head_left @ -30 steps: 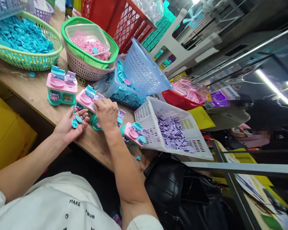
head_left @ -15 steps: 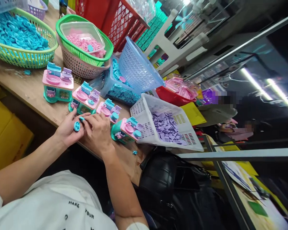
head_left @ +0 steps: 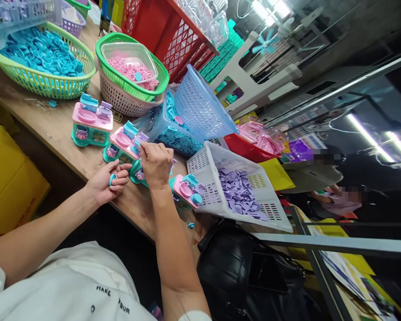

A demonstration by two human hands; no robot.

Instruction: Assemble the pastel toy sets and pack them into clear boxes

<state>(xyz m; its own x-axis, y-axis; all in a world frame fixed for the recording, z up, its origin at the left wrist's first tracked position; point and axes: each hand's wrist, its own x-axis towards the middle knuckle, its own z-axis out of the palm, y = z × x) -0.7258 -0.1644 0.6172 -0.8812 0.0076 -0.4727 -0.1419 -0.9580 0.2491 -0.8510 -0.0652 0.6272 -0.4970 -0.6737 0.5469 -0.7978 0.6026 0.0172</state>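
Fingers (head_left: 151,155) now at toy kitchen (head_left: 123,141)

White basket (head_left: 202,162): smooth, perforated plastic, as I see it.
Toy kitchens (head_left: 92,121), left of white basket: smooth plastic, lightly glossy.
Table (head_left: 45,118), left of white basket: matt, wood-like to me.
Blue basket (head_left: 202,104), beside white basket: shiny, translucent plastic.
Black bag (head_left: 220,263), nearer me than white basket: glossy, leather-like.

1 view — head-worn | facing forward and down, tilted | near the table (head_left: 53,122)
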